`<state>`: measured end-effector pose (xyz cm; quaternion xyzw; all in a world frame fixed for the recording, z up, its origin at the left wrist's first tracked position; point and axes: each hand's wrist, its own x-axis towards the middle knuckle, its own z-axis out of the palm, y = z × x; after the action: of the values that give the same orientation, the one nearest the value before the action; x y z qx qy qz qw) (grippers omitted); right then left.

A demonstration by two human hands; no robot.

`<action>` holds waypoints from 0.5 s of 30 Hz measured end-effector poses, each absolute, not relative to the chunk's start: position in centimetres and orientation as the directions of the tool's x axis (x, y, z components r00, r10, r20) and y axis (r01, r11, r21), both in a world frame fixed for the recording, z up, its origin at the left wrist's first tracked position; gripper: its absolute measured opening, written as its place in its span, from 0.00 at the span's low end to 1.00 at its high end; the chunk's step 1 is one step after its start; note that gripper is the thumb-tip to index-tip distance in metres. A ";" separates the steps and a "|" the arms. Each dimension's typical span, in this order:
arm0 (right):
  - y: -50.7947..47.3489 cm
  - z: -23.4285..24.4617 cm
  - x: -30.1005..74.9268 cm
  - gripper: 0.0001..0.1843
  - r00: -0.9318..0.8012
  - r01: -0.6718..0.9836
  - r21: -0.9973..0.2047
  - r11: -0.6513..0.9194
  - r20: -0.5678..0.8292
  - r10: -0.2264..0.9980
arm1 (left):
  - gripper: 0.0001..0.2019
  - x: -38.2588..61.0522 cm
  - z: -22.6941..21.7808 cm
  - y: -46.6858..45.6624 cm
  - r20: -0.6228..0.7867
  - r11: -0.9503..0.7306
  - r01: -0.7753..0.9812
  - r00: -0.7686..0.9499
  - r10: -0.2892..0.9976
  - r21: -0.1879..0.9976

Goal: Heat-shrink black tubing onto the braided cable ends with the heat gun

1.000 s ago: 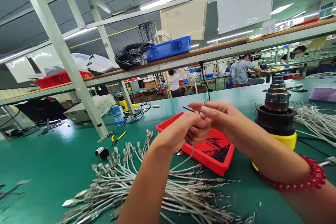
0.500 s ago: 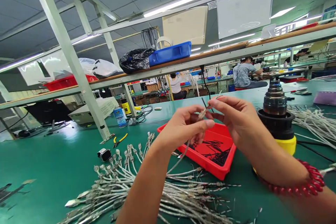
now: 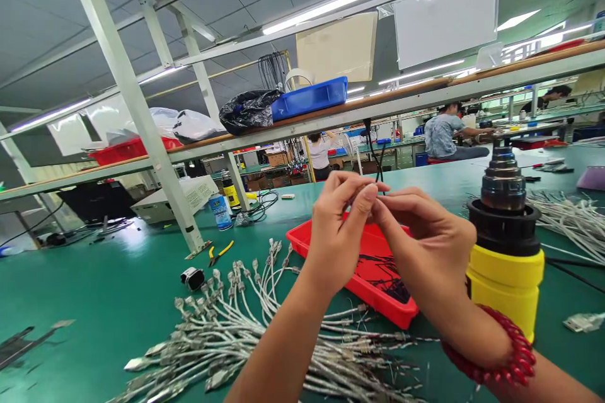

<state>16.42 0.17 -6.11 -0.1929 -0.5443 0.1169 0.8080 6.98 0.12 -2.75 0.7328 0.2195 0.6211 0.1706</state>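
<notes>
My left hand is raised over the red tray, thumb and fingers closed on the end of a cable that they almost wholly cover. Against its fingertips, my right hand pinches at the same spot; a half second earlier thin wires and a short black tube showed there. Below, the red tray holds several thin black tube pieces. A spread pile of braided silver cables with metal connectors lies under my forearms.
A yellow and black heat gun stands nozzle up beside my right wrist. Yellow-handled pliers, a blue spray can and a shelf post are on the left. More white cables lie at right. Other people sit in the background.
My hands have come together and the fingertips now meet, covering the connector, wires and black tube that showed between them. My right wrist has moved left, uncovering more of the heat gun.
</notes>
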 end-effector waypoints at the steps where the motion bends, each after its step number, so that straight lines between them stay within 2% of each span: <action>1: 0.3 -6.3 16.1 0.02 0.376 -0.047 -0.471 0.881 0.809 0.453 | 0.13 7.3 -3.0 0.4 0.838 -0.849 0.059 0.134 0.528 0.526; 3: 0.5 -6.5 15.9 0.02 0.367 -0.093 -0.493 0.865 0.791 0.490 | 0.16 7.9 -3.7 1.0 0.814 -0.810 -0.089 0.122 0.568 0.579; 5: 0.8 -6.3 16.6 0.04 0.325 -0.003 -0.461 0.888 0.839 0.437 | 0.18 8.0 -4.0 1.7 0.762 -0.730 -0.222 0.145 0.632 0.647; 7: 1.2 -5.7 18.0 0.05 0.159 0.064 -0.405 0.912 0.906 0.392 | 0.18 7.3 -3.9 2.3 0.746 -0.702 -0.253 0.195 0.637 0.666; 8: 1.5 -5.3 18.8 0.05 0.073 0.042 -0.397 0.917 0.916 0.393 | 0.18 6.7 -3.7 2.5 0.755 -0.722 -0.223 0.223 0.617 0.655; 10: 1.9 -4.5 20.3 0.06 0.012 -0.119 -0.464 0.878 0.883 0.469 | 0.18 5.3 -3.1 2.6 0.781 -0.788 -0.094 0.243 0.575 0.609; 13: 2.2 -3.6 20.9 0.05 0.072 -0.421 -0.631 0.651 0.692 0.718 | 0.16 3.9 -2.5 1.9 0.668 -0.761 0.112 0.411 0.621 0.638; 15: 2.0 -3.4 20.4 0.09 0.008 -0.550 -0.694 0.464 0.552 0.834 | 0.14 3.9 -2.4 1.4 0.604 -0.756 0.176 0.501 0.620 0.630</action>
<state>20.39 2.00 -3.35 -0.1423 -0.4987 0.4975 0.6954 3.88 1.39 -2.41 0.8284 0.2401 0.4381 0.2535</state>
